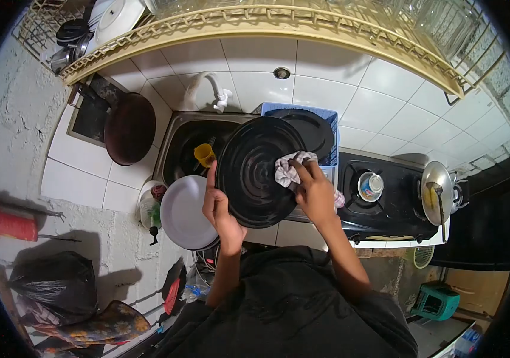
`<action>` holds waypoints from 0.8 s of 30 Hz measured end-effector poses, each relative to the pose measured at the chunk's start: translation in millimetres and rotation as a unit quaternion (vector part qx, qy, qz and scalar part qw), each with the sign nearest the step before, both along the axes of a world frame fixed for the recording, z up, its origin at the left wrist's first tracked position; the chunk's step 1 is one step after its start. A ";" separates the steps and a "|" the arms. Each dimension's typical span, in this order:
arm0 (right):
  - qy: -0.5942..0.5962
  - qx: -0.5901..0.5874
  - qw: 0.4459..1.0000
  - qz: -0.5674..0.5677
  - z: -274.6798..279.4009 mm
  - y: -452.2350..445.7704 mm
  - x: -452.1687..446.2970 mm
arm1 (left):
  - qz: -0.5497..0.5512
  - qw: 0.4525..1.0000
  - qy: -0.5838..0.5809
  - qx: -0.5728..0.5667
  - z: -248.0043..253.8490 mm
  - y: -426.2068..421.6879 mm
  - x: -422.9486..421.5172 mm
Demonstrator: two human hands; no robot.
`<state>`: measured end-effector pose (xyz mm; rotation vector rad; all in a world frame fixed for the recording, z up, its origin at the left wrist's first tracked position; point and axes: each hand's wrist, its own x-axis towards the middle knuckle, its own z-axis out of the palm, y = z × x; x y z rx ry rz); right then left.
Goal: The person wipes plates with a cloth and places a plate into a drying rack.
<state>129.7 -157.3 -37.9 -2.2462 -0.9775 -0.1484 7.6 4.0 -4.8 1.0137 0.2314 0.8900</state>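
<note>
My left hand grips the left edge of a round black plate, its thumb and fingers at the rim. The plate is tilted toward me in front of the sink. With my right hand I press a crumpled, patterned white cloth onto the plate's right side. Behind it, another black plate lies in a blue basket. Pale plates are stacked by my left wrist. A yellow cup is in the sink, partly hidden by my fingertip.
A white faucet rises behind the sink. Overhead runs a yellow dish rack. To the right, a black stove carries a pan with a utensil. A dark pan hangs at left above a soap bottle.
</note>
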 end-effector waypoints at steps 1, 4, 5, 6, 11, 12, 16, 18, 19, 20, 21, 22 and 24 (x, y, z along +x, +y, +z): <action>-0.001 -0.011 1.000 -0.009 1.3 2.2 -3.2 | 0.002 1.000 0.003 0.009 2.5 -2.7 0.3; 0.101 -0.025 0.994 0.029 1.3 -3.1 -20.4 | 0.041 0.996 0.044 0.060 -10.4 3.1 -1.7; 0.149 0.007 0.984 0.094 -5.4 -7.1 -24.8 | 0.051 0.995 0.053 0.074 -17.3 6.1 -2.3; 0.196 0.041 0.967 0.157 -10.2 -9.9 -27.2 | 0.062 0.992 0.062 0.088 -20.8 8.6 -2.2; 0.291 0.209 0.929 0.093 -7.2 -7.8 -19.9 | 0.139 0.963 0.130 0.188 -15.7 -3.8 -2.0; 0.372 0.216 0.902 0.019 -5.3 -5.5 -18.3 | 0.147 0.954 0.150 0.212 -11.0 -10.1 -1.2; 0.547 0.546 0.635 0.014 35.2 11.5 -28.6 | 0.096 0.920 0.168 0.341 -14.3 -29.9 -5.8; 0.591 0.588 0.548 0.070 47.5 8.9 -30.8 | 0.086 0.890 0.103 0.436 -15.7 -36.6 0.2; 0.589 0.586 0.549 0.090 37.2 5.9 -32.7 | 0.065 0.876 0.087 0.469 -15.6 -40.7 0.4; 0.572 0.583 0.574 0.066 36.8 4.2 -37.0 | 0.030 0.876 0.084 0.474 -14.3 -44.3 -1.1; 0.553 0.578 0.598 0.042 37.7 2.6 -40.2 | 0.020 0.862 0.082 0.500 -11.8 -46.0 -0.6; 0.534 0.573 0.621 0.017 39.4 1.5 -41.5 | 0.010 0.847 0.080 0.525 -10.2 -47.6 0.5; 0.519 0.551 0.653 -0.035 44.5 -0.5 -41.2 | -0.005 0.833 0.061 0.550 -15.8 -52.4 2.9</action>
